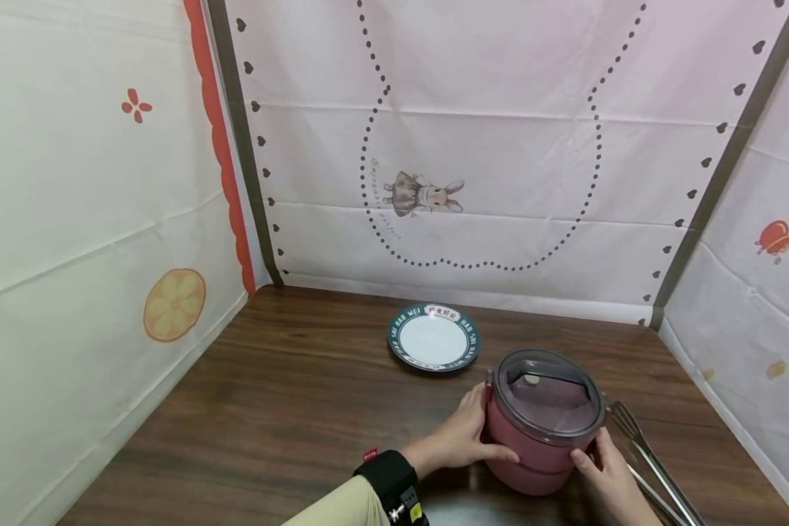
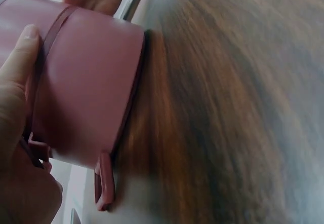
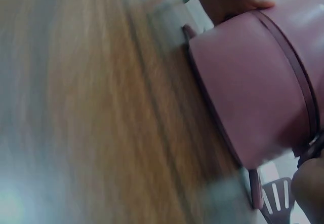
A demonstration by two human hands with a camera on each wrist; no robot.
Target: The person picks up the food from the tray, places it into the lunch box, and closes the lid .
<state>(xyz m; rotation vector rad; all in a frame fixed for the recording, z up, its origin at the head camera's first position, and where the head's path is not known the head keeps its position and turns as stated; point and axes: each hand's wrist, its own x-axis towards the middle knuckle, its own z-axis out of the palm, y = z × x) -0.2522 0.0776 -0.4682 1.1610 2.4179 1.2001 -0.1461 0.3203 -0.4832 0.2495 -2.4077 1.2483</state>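
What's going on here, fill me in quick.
A person has both hands on a pink lunch container that stands on a wooden table. The left hand grips its left side and the right hand holds its right side, fingers curled round the wall. The grey see-through lid is still on, handle folded flat. Metal tongs lie just to the right of the container, and an empty plate with a dark green rim sits behind it, towards the backdrop.

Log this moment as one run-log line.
left hand: grips pink lunch box side | right hand: grips opposite side | lid: on | plate: behind, apart | tongs: right of box | table
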